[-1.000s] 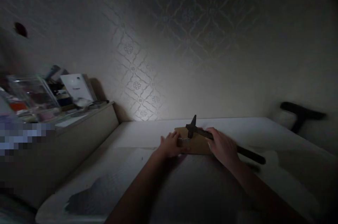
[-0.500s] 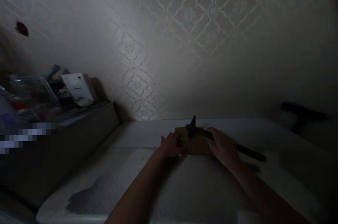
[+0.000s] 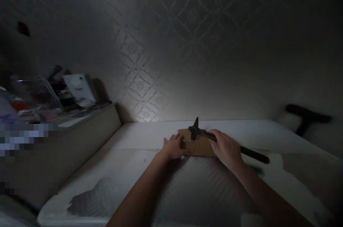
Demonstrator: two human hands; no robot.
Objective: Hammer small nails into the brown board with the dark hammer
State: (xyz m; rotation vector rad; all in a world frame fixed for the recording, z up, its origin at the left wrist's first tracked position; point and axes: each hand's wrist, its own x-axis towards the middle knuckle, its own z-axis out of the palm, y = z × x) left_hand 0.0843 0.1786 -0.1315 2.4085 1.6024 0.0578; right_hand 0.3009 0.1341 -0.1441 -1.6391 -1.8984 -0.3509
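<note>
A brown board [image 3: 202,146] lies on the white table. Several small shiny metal pieces [image 3: 187,141] stand in a row on it, too small to make out clearly. My left hand [image 3: 174,146] rests on the board's left part, fingers apart, close to the row. My right hand [image 3: 227,148] is wrapped round the dark handle of a hammer [image 3: 194,129]. The hammer's head is over the board, just right of the row, and the handle's end sticks out to the right past my hand.
On the left a raised cabinet [image 3: 91,121] bears a white box [image 3: 80,87], a clear plastic case [image 3: 39,93] and clutter. A dark T-shaped object [image 3: 308,114] stands at the right edge. The patterned wall [image 3: 166,59] rises behind the table [image 3: 150,132].
The table and board look brighter and the upper wall darker. My hands and the hammer have hardly moved.
</note>
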